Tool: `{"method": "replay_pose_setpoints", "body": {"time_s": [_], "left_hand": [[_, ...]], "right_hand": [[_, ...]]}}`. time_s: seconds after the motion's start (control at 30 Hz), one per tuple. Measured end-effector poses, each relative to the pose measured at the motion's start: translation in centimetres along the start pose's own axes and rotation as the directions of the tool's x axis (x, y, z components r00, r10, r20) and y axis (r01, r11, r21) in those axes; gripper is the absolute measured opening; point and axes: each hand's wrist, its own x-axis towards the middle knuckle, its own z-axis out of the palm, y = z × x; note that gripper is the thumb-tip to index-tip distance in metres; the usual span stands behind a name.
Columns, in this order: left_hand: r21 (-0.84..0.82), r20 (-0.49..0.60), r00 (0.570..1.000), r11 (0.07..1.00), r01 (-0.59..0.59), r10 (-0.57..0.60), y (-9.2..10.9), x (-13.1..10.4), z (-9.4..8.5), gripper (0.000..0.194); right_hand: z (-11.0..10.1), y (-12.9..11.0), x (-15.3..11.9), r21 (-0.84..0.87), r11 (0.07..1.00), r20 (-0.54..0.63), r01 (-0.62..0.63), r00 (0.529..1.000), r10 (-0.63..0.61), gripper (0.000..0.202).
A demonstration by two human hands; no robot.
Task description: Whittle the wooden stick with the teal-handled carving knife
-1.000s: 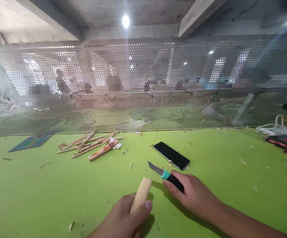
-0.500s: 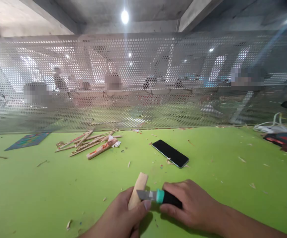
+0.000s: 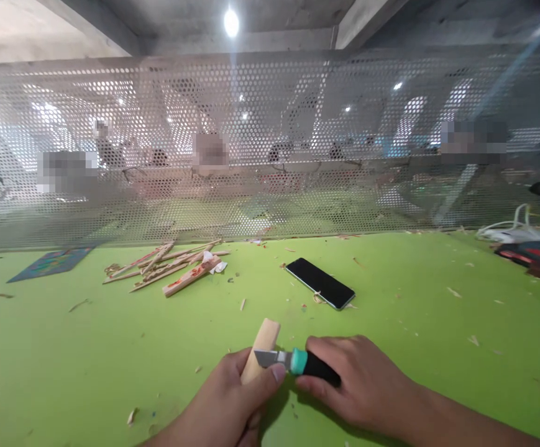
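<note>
In my left hand (image 3: 232, 397) I grip a pale strip of wood (image 3: 266, 335), its far end pointing away from me and up. My right hand (image 3: 358, 385) is closed around the black handle of a utility knife (image 3: 319, 367) with a teal collar. The knife's blade lies across the face of the wood, its tip near the left edge. My left thumb rests beside the blade, close to the collar. The lower end of the wood is hidden by my left hand.
A phone (image 3: 320, 284) lies beyond my hands on the green table (image 3: 111, 347). Wood sticks (image 3: 167, 264) and a red-stained wood piece (image 3: 190, 277) are at back left, near a patterned card (image 3: 50, 263). A power tool (image 3: 535, 256) sits far right. A perforated screen (image 3: 260, 205) stands behind; shavings are scattered about.
The knife blade has shifted slightly left and up along the wood, with my right hand following. The view has tilted a little, moving the background slightly upward.
</note>
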Motion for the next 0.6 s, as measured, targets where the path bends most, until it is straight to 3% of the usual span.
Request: {"method": "replay_pose_setpoints", "body": {"time_s": [0.1, 0.17, 0.27, 0.43, 0.6], "left_hand": [[0.081, 0.036, 0.999, 0.997, -0.007, 0.004, 0.0, -0.3, 0.1, 0.060], [0.104, 0.023, 1.000, 0.994, -0.010, 0.008, -0.1, -0.3, 0.1, 0.061], [-0.051, -0.013, 1.000, 0.999, 0.008, -0.008, -0.5, 0.1, 0.2, 0.060], [0.029, 0.009, 1.000, 0.999, -0.028, 0.028, -0.9, 0.7, 0.1, 0.050], [0.063, 0.019, 0.998, 0.997, -0.053, 0.052, -0.4, 0.3, 0.0, 0.052]], "right_hand": [[-1.0, 1.5, 0.4, 0.097, 0.976, -0.047, -0.197, 0.978, 0.202, 0.059], [-1.6, 2.1, 0.5, 0.110, 0.963, -0.132, -0.246, 0.957, 0.260, 0.058], [-1.6, 1.6, 0.3, 0.127, 0.986, -0.133, -0.107, 0.983, 0.123, 0.050], [-0.6, 0.2, 0.0, 0.021, 0.997, 0.018, -0.069, 0.997, 0.068, 0.052], [-0.5, 0.0, -0.3, 0.008, 0.998, 0.089, 0.060, 0.994, -0.061, 0.056]]}}
